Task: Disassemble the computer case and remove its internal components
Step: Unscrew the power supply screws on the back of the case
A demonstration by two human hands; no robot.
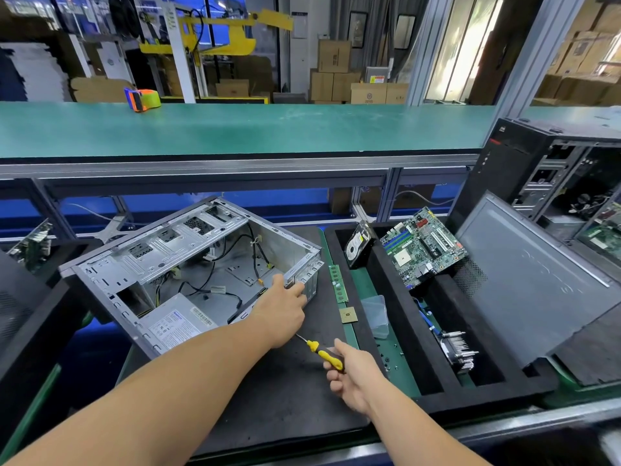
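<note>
**Steadying the case for the last parts**

The case (188,264) lies on its side on the black mat (285,381), open face up, so I can reach straight down into it. My left hand (282,311) rests on its rear corner at about 3 o'clock of the chassis, fingers curled over the metal edge; I judge this grip is there to stop the shell from sliding while I work. My right hand (353,378) is closed around the yellow screwdriver (322,353), whose tip points toward 10 o'clock, at my left wrist and the case beyond. It sits near the case, not yet touching it.

Inside, the supply (178,322) remains at the 7 o'clock corner, with loose black cables (215,290) trailing across the floor of the chassis. That looks to me like the next part to free.

Parts already out sit to the right: a RAM stick (337,284) and a CPU (347,315) just beside the case at 3 o'clock, and in the foam tray (403,364) a drive (359,245), a board (424,247) and a cooler (460,351), kept apart so nothing scrapes.
</note>
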